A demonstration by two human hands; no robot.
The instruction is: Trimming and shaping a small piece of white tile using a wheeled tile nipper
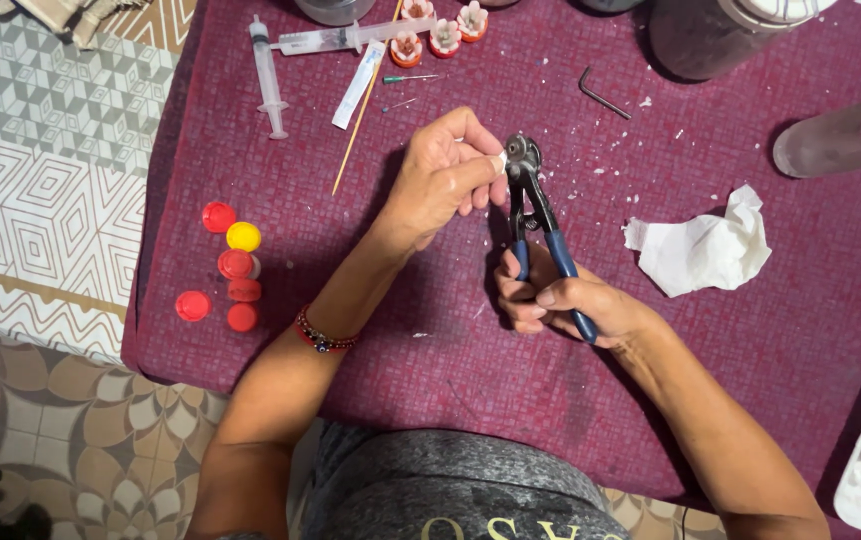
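The counter (750, 330) wears a matt maroon cloth, slightly fuzzy and flecked with white crumbs. The nippers (535, 215) have a dull dark metal head and smooth blue plastic-coated grips. The bottle caps (230, 265) are glossy red and yellow plastic. The syringes (270, 75) are clear plastic, the tissue (700, 245) crumpled soft white paper, the stick (360, 125) thin pale wood.

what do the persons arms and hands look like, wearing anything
Both arms are bare to above the elbow, with no sleeves, gloves or rings in view. The left hand has a red and dark beaded bracelet at its wrist. The right hand and its wrist wear nothing.
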